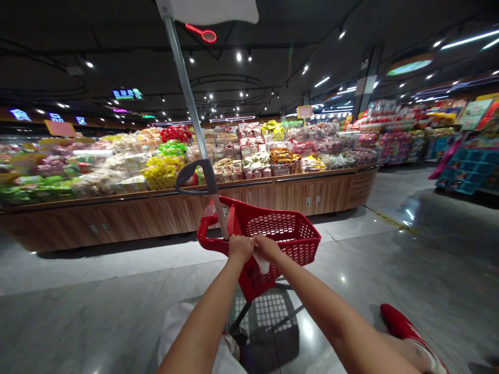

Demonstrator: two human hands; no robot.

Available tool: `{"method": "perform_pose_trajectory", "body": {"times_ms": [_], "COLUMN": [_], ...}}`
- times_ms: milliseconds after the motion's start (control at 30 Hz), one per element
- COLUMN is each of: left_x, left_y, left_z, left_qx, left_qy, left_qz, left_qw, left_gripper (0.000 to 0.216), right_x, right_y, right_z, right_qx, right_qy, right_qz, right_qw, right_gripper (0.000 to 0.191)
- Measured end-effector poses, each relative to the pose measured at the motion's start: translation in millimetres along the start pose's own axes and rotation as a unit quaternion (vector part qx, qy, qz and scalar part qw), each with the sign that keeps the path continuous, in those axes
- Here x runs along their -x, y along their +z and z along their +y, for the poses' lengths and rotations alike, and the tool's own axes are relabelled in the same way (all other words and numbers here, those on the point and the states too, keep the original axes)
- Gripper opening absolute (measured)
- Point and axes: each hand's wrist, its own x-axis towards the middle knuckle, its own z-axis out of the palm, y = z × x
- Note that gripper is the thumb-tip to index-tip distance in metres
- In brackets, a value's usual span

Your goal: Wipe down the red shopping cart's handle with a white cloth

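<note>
A red plastic shopping cart (290, 231) stands on the shiny floor right in front of me. A grey handle (195, 174) and a slanted metal pole (187, 93) rise from its near-left corner. My left hand (239, 246) is closed on the cart's near rim beside the pole. My right hand (267, 248) sits next to it, fingers curled over the same rim and pinching a small white paper (262, 264). The cart's basket looks empty from here.
A long curved wooden display counter (249, 195) piled with packaged snacks runs across ahead. More shelves of goods (393, 137) and a blue rack (465, 169) stand at the right. Grey tiled floor (97, 291) spreads around. A red shoe (401, 324) shows at lower right.
</note>
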Motion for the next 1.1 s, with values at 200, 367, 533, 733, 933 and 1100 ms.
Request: {"method": "perform_pose_trajectory", "body": {"times_ms": [200,367,533,733,933,1100], "left_x": [0,-5,-5,-7,-19,-31], "left_y": [4,9,8,9,14,18], "left_z": [-19,-17,-14,-25,-33,-9], "left_qx": [-0.006,-0.022,-0.016,-0.013,-0.013,-0.039], "left_qy": [0.005,-0.031,-0.026,-0.008,-0.034,-0.063], "left_qz": [-0.003,-0.004,-0.007,-0.012,-0.025,-0.044], "left_qw": [1.000,0.999,0.999,1.000,0.999,0.996], "left_gripper": [0.059,0.058,0.053,0.055,0.054,0.050], "right_x": [42,41,-1,13,57,33], "right_y": [-17,-21,11,7,-29,-17], "right_z": [79,78,3,35,123,90], "right_qx": [0.093,0.120,0.050,0.059,0.138,0.126], "right_qy": [0.077,0.115,-0.005,0.020,0.153,0.131], "right_qz": [0.004,-0.035,0.018,0.009,-0.016,-0.024], "right_qw": [0.993,0.985,0.999,0.998,0.978,0.983], "right_gripper": [0.020,0.025,0.029,0.024,0.027,0.029]}}
